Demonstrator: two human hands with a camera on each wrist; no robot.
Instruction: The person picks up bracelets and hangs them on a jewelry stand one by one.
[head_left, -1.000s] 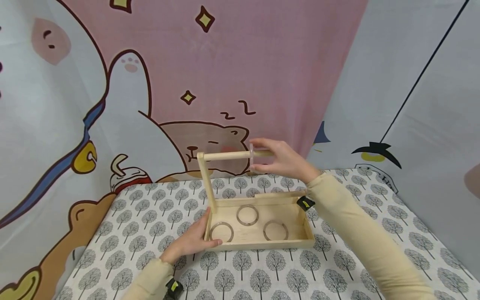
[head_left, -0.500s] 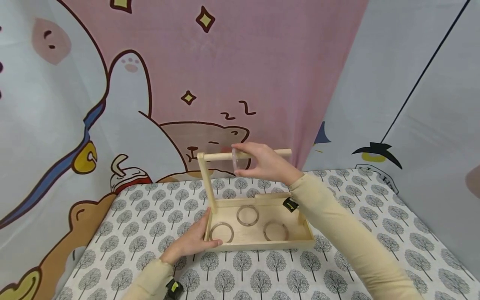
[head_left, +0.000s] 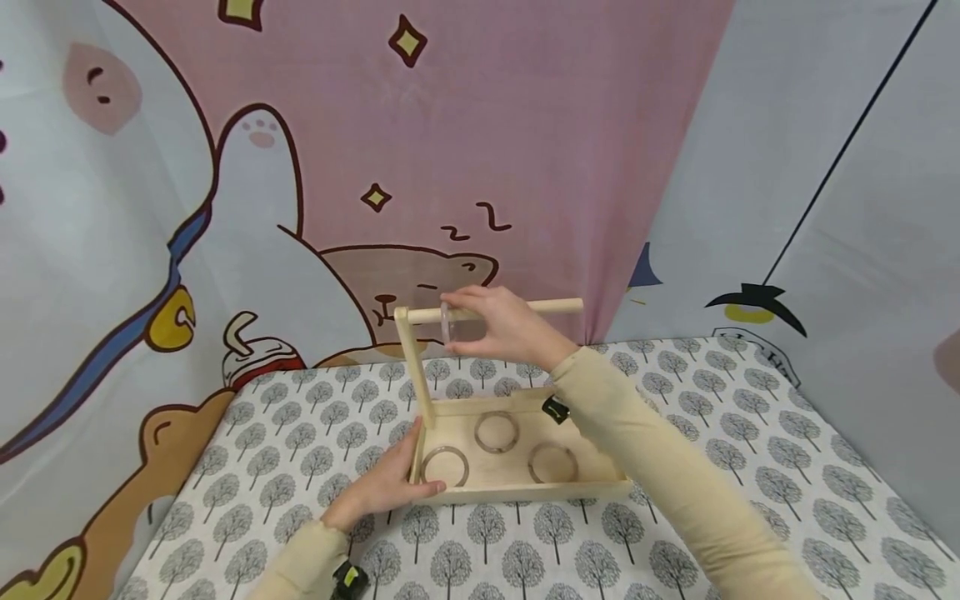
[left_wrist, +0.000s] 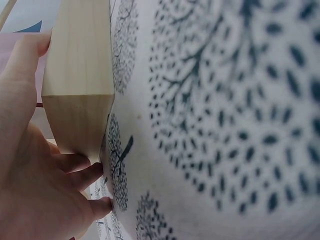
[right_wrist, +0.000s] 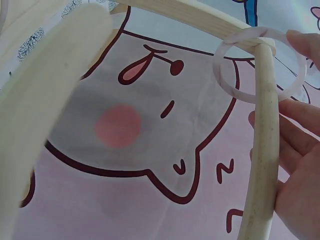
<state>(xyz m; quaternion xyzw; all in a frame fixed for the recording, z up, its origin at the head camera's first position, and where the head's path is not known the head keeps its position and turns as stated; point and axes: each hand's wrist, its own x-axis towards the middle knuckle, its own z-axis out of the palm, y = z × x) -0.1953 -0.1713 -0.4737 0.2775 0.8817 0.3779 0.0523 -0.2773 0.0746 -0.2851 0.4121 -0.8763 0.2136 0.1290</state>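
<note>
My right hand [head_left: 510, 327] pinches a pale translucent ring [head_left: 447, 323] between thumb and fingers. The ring encircles a horizontal wooden rod [head_left: 555, 306], close to where the rod joins its upright post [head_left: 415, 367]. In the right wrist view the ring [right_wrist: 218, 70] hangs around the rod [right_wrist: 265, 150] near that joint. Below, my left hand [head_left: 386, 479] holds the left front corner of a shallow wooden tray [head_left: 525, 493], its thumb over the front wall. The left wrist view shows fingers around the tray's wooden corner [left_wrist: 77, 120].
Three similar rings lie flat in the tray: one at the back [head_left: 476, 432], one front left [head_left: 446, 449], one front right [head_left: 553, 444]. The post rises from the tray's left end. A tree-print cloth [head_left: 300, 467] covers the table, and a cartoon curtain [head_left: 555, 150] hangs behind.
My right hand has slid the ring leftward along the rod, from about its middle to near the post, uncovering the rod's right end. My left hand stays at the tray corner.
</note>
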